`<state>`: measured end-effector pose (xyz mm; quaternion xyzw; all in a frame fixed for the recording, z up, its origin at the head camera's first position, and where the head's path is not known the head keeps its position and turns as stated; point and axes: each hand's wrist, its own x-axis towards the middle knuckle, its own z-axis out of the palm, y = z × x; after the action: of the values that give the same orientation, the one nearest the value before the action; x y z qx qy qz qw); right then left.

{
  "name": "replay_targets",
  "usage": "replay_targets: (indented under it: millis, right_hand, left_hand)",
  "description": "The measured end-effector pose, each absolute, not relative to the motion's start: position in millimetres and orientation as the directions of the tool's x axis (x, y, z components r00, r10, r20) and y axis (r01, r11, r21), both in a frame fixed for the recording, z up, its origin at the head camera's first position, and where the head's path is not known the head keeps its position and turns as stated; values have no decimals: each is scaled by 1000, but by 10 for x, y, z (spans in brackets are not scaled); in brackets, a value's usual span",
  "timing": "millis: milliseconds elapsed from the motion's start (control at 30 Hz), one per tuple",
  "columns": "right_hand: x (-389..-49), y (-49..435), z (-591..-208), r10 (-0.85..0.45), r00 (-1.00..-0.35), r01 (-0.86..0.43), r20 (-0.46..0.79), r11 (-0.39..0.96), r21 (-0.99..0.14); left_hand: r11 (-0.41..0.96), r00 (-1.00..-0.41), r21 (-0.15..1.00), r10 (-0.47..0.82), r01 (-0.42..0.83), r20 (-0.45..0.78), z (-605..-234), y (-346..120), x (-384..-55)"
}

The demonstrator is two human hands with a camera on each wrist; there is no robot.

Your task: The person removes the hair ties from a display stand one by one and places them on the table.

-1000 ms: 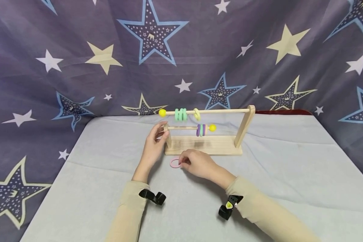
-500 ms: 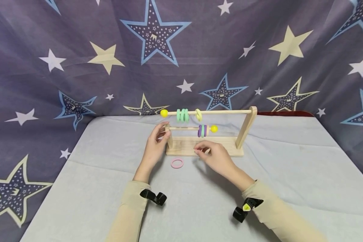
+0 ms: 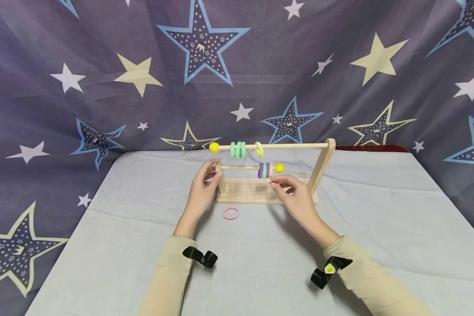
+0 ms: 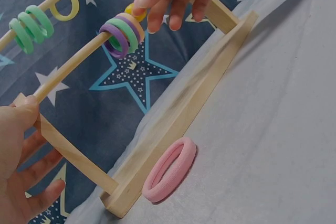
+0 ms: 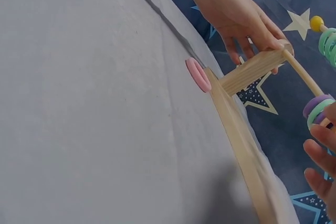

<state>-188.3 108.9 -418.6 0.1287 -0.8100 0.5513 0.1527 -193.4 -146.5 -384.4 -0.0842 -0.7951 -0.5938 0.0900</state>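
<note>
The person's left hand (image 3: 201, 182) holds the top of the short post (image 4: 79, 156), in the middle of the head view. The short post is part of a wooden stand (image 3: 245, 192). The right hand (image 3: 298, 199) is a bit farther right, at the end of the low stick (image 4: 71, 71). Its fingers are bent softly, with only a small gap between finger and thumb. One fingertip touches the peach ring (image 4: 137, 27), but I can't tell if the hand pinches it. On the same stick, next to the peach ring, are two purple rings (image 3: 260, 170) with a green one between them. A yellow ball (image 3: 279, 168) is at the stick's end.

The high stick (image 3: 296, 145) goes out to the left from the tall post (image 3: 321, 169). It has three green rings (image 3: 238, 150), a yellow ring (image 3: 259, 149) and another yellow ball (image 3: 214, 147) at its tip.

A pink ring (image 4: 184, 170) lies flat on the table (image 3: 114, 245), just in front of the stand, low in the middle of the head view. A dark cloth (image 3: 260, 57) with stars hangs behind, filling the top.
</note>
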Motion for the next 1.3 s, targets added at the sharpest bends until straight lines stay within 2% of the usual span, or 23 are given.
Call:
replay_targets:
  millis: [133, 300, 500, 767, 1167, 1300]
  right_hand:
    - [-1801, 1052, -4017, 9, -946, -304, 324, 323, -896]
    - [-1861, 1052, -4120, 45, -956, -264, 289, 292, -919]
    - [-1945, 1026, -4256, 73, -958, -251, 276, 246, -936]
    - [-1991, 930, -4287, 93, -970, -197, 226, 248, -949]
    - [-2000, 884, -4297, 130, -969, -181, 210, 203, -962]
    - [-1993, 897, -4292, 150, -964, -182, 219, 230, -956]
  left_hand:
    - [279, -968, 928, 23, 248, 251, -3947, -1488, -1999]
    - [277, -960, 922, 15, 272, 279, -4199, -1549, -2156]
    - [281, -960, 920, 16, 272, 279, -4194, -1548, -2150]
    - [283, -959, 919, 15, 275, 282, -4195, -1544, -2149]
    - [275, -959, 921, 15, 275, 282, -4197, -1550, -2157]
    - [269, -964, 928, 19, 259, 264, -4191, -1553, -2157]
